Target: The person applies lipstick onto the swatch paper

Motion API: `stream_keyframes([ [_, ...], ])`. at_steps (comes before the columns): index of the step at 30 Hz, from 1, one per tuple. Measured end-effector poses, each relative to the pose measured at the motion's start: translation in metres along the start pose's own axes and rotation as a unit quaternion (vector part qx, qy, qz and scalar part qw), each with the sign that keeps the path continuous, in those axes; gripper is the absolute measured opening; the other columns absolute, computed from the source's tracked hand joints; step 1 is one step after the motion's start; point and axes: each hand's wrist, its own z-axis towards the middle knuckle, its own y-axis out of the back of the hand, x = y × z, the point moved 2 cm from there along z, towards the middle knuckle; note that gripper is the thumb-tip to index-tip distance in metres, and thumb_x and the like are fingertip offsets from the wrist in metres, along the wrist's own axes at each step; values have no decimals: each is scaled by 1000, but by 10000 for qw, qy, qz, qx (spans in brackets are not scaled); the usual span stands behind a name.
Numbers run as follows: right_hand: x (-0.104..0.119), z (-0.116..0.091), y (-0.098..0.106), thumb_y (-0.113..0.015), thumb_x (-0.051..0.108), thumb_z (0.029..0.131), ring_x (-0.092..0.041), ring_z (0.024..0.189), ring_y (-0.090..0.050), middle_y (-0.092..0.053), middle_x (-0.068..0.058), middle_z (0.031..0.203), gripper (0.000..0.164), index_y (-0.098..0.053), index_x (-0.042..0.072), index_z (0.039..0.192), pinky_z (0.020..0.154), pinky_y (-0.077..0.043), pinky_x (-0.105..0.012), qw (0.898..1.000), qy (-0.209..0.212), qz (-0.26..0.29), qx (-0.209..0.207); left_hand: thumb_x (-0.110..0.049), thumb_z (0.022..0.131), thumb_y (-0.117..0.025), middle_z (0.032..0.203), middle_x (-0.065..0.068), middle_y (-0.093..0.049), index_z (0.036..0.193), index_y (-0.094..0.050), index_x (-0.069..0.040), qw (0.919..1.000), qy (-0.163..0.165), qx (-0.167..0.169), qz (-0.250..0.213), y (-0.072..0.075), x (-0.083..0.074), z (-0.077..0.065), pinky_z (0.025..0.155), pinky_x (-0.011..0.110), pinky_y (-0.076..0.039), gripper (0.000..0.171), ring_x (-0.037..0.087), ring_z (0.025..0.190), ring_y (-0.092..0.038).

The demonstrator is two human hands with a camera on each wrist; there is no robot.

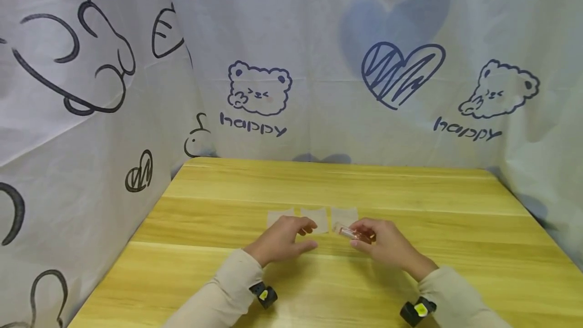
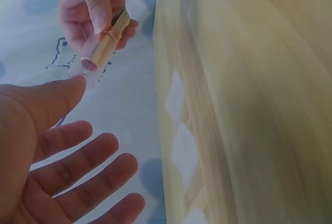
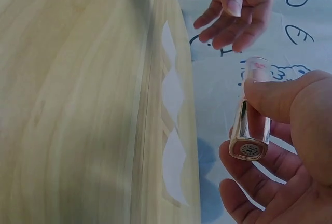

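Note:
My right hand (image 1: 388,243) holds a lipstick (image 3: 252,128) between thumb and fingers, above the table. The tube has a shiny gold base with a round label on its end, and a clear cap at the other end. In the head view the lipstick's clear end points left. My left hand (image 1: 283,241) is held to the left of it with fingers spread and nothing in them. In the left wrist view, the left thumb overlaps the lipstick's clear end (image 2: 83,71).
Three white paper pieces lie in a row on the wooden table (image 1: 218,267), just beyond the hands: a left one (image 1: 277,215), a middle one (image 1: 320,218) and a right one (image 1: 344,214). Printed white curtains (image 1: 319,65) hang behind and beside the table.

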Motion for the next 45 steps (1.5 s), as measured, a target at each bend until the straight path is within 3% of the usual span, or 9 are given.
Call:
stream_keyframes([
  [10, 6, 1, -8, -75, 13, 86, -7, 76, -61, -67, 2, 89, 19, -67, 6, 102, 66, -53, -25, 9997, 246, 58, -11, -27, 94, -66, 117, 11, -66, 127, -59, -1, 10000, -7, 74, 9, -2, -7, 7, 86, 31, -52, 42, 21, 101, -64],
  [21, 12, 5, -15, -75, 18, 86, -6, 77, -61, -66, 6, 88, 23, -65, 6, 104, 68, -53, -26, 9988, 416, 33, 271, -26, 93, -68, 118, 8, -65, 125, -61, -2, 9998, 42, 200, 77, -4, -11, 10, 86, 29, -51, 40, 19, 101, -63],
  [27, 16, 8, -16, -75, 19, 86, -6, 79, -61, -66, 6, 89, 25, -65, 5, 104, 69, -54, -26, 9981, 555, 16, 249, -24, 91, -71, 108, 8, -68, 121, -63, -2, 9995, -167, 201, 192, -6, -11, 10, 75, 23, -53, 38, 15, 87, -65],
  [34, 19, 9, -20, -75, 21, 87, -7, 79, -62, -66, 3, 89, 26, -65, 3, 104, 68, -54, -25, 9965, 771, 111, 298, -22, 88, -75, 98, 4, -69, 116, -66, -3, 9996, -31, 271, 122, -9, -11, 10, 67, 17, -50, 35, 10, 77, -63],
  [45, 21, 8, -18, -73, 21, 88, -9, 81, -64, -68, 1, 91, 24, -66, 5, 104, 67, -54, -23, 9968, 675, 214, 375, -24, 88, -74, 93, -1, -70, 109, -70, -8, 9995, -133, 277, 52, -8, -15, 12, 58, 15, -47, 27, -1, 63, -54],
])
